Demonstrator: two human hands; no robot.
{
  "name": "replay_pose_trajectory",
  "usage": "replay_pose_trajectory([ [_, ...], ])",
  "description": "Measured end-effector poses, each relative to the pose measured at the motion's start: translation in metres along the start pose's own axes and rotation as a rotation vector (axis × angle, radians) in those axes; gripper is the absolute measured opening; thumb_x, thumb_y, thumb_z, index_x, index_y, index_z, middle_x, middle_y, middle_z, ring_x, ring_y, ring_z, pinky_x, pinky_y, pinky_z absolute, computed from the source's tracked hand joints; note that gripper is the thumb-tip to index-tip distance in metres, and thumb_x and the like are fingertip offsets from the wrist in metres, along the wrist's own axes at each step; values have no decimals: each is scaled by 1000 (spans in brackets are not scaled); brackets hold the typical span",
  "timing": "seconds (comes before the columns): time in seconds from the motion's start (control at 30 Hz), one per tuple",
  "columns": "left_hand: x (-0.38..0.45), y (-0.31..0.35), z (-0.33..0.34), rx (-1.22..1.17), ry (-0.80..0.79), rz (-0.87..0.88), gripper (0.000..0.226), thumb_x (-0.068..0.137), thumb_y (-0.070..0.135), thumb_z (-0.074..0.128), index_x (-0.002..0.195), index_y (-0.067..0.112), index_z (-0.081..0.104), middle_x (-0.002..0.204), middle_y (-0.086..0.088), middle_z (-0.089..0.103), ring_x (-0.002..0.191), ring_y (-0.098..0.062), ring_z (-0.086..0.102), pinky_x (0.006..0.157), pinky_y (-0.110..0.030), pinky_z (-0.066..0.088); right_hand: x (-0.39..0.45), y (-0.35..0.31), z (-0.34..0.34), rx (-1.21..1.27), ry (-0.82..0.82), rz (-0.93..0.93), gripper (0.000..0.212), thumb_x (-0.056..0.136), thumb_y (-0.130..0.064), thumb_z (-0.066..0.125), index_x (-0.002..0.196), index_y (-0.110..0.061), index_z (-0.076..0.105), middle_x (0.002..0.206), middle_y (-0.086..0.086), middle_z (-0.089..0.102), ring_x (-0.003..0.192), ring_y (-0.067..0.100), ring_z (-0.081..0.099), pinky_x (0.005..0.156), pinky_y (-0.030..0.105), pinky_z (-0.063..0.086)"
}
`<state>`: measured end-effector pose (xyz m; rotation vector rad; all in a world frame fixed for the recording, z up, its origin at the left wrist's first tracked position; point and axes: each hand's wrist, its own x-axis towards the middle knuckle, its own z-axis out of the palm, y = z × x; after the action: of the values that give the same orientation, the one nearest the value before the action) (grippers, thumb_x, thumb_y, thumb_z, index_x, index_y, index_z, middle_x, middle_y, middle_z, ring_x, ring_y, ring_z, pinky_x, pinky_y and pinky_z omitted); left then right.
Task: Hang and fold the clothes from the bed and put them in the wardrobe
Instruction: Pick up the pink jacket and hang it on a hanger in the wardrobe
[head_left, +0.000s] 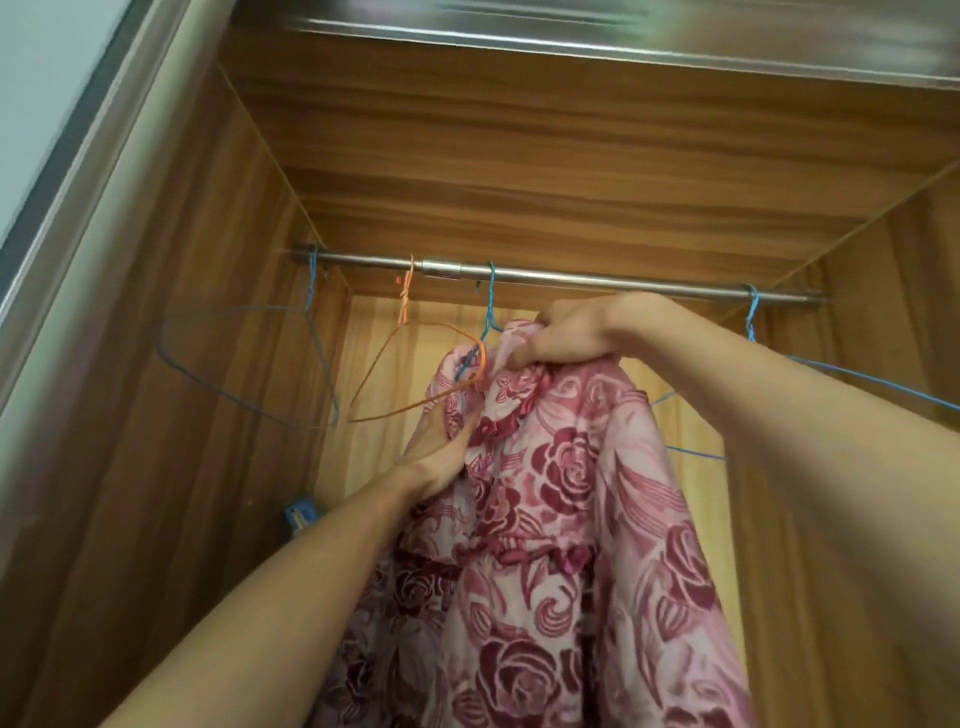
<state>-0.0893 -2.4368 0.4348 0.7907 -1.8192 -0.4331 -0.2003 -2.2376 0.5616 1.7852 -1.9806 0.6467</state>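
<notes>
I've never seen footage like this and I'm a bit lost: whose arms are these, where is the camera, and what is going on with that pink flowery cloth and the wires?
There is no machine here. A person wears a camera on the head, so you see their own two bare arms reaching up into a wooden wardrobe. Across it runs a metal rail. From the rail hang thin wire hangers: an empty blue hanger at the left, an orange hanger beside it, and another blue hanger at the right. The pink rose-patterned garment hangs from a further blue hook on the rail. The right hand grips the top of the garment; the left hand holds its edge lower down, by the orange hanger. It looks as if the garment is being settled on its hanger.
</notes>
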Motion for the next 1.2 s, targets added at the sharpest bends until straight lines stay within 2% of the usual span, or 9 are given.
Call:
replay_pose_trajectory([
  [0.07, -1, -3, -1, -39, 1, 23, 82, 101, 67, 46, 167, 31, 12, 173, 1, 21, 157, -24, 27, 129, -45, 22, -6, 6, -1, 55, 2, -43, 48, 90, -51, 69, 122, -16, 62, 107, 1, 69, 83, 22, 71, 68, 32, 60],
  [0.17, -7, -2, -4, -55, 29, 23, 80, 99, 75, 35, 165, 32, 21, 171, 2, 27, 156, -23, 30, 128, -44, 22, -10, 7, 7, -46, 118, -96, 53, 93, -48, 68, 129, -10, 60, 128, 12, 66, 109, 32, 67, 96, 40, 55],
  [0.27, -18, 0, -9, -34, 135, 47, 66, 103, 68, 33, 157, 30, 39, 160, -2, 45, 148, -24, 41, 124, -37, 27, -19, 8, 15, -4, 176, -77, 70, 93, -53, 67, 147, -11, 50, 143, 13, 59, 128, 34, 58, 107, 37, 46],
  [0.5, -63, 16, 5, -199, 399, 121, 44, 102, 57, 43, 124, 25, 65, 134, 0, 66, 131, -23, 57, 116, -43, 40, -53, 25, 45, -46, 462, -132, 68, 94, -58, 61, 148, -21, 45, 141, 12, 53, 131, 38, 52, 104, 45, 44],
  [0.67, -121, 34, 31, -135, 411, 258, 62, 96, 63, 37, 141, 25, 58, 139, 4, 63, 130, -14, 57, 114, -38, 43, -102, 45, 87, -42, 699, -259, 69, 96, -43, 61, 154, -11, 42, 151, 13, 49, 140, 34, 44, 116, 47, 37],
  [0.77, -161, 43, 38, 14, 428, 339, 60, 102, 55, 41, 152, 24, 47, 152, 7, 53, 143, -9, 44, 119, -30, 34, -143, 53, 116, -7, 748, -325, 72, 98, -40, 59, 159, -9, 36, 164, 10, 37, 154, 28, 30, 124, 48, 27],
  [0.87, -202, 49, 43, 140, 415, 413, 61, 103, 48, 46, 158, 22, 41, 156, 7, 48, 147, -9, 39, 123, -33, 31, -184, 61, 147, 95, 751, -404, 70, 99, -35, 62, 159, -10, 36, 166, 6, 34, 158, 23, 23, 126, 51, 25],
  [1.07, -282, 34, 43, 377, 348, 528, 63, 102, 44, 53, 159, 21, 38, 159, 10, 44, 150, -7, 37, 122, -30, 31, -256, 77, 207, 261, 809, -394, 68, 95, -41, 59, 154, -10, 45, 162, 4, 42, 154, 19, 34, 125, 41, 28],
  [1.2, -337, 26, 38, 606, 323, 474, 66, 102, 43, 52, 160, 15, 38, 162, 4, 42, 154, -13, 33, 125, -41, 30, -295, 76, 234, 352, 741, -387, 69, 91, -35, 66, 151, -6, 48, 159, 8, 45, 151, 24, 39, 121, 46, 35],
])
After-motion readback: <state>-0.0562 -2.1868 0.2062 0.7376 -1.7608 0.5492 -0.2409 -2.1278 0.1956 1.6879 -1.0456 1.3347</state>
